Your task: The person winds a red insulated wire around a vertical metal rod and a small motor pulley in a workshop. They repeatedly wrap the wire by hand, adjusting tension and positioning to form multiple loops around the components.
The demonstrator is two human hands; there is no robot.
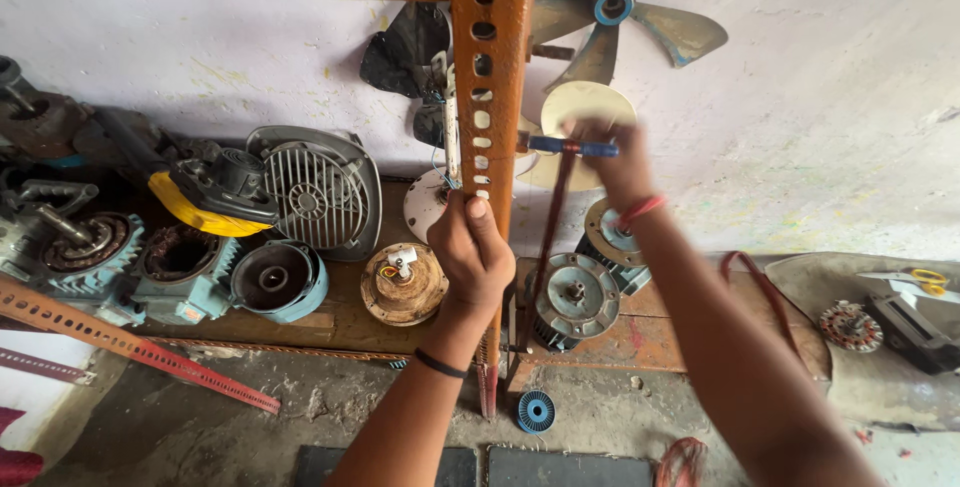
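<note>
While the left hand is closed around the front of the orange perforated post, its thumb pressing on the metal, the right hand just right of the post grasps a blue-handled tool with a long dark shaft hanging down. Below the post a grey round motor lies on the wooden board. Left of the post stand a brown coil disc and a grey grille cover, and above right of it a fan blade hangs on the wall.

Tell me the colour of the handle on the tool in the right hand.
Blue: the handle in the right hand, seen in the head view.
</note>
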